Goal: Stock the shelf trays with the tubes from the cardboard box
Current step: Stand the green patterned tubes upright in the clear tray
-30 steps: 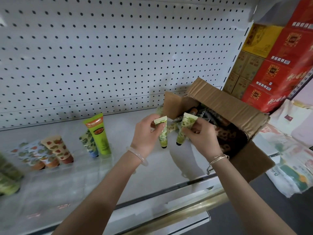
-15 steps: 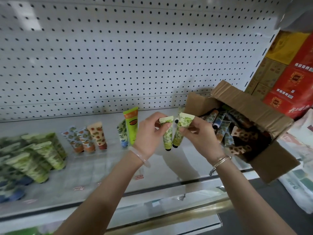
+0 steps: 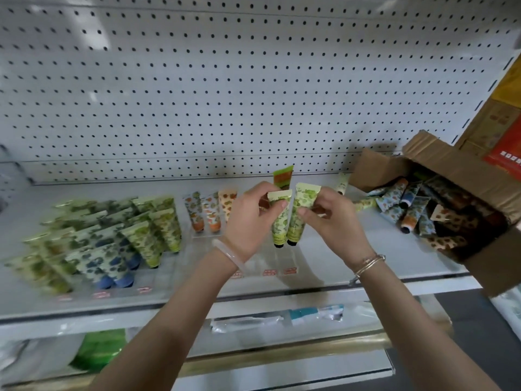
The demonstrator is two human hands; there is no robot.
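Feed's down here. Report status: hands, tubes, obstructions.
Left grip pinches green tube, right grip pinches second green tube. Both caps down, side by side, not yet shelved. Path left to green row looks clear.

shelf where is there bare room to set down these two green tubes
The shelf is bare toward its front between the orange tubes and the cardboard box. Crowded: the green and blue tubes packed left of the orange ones.
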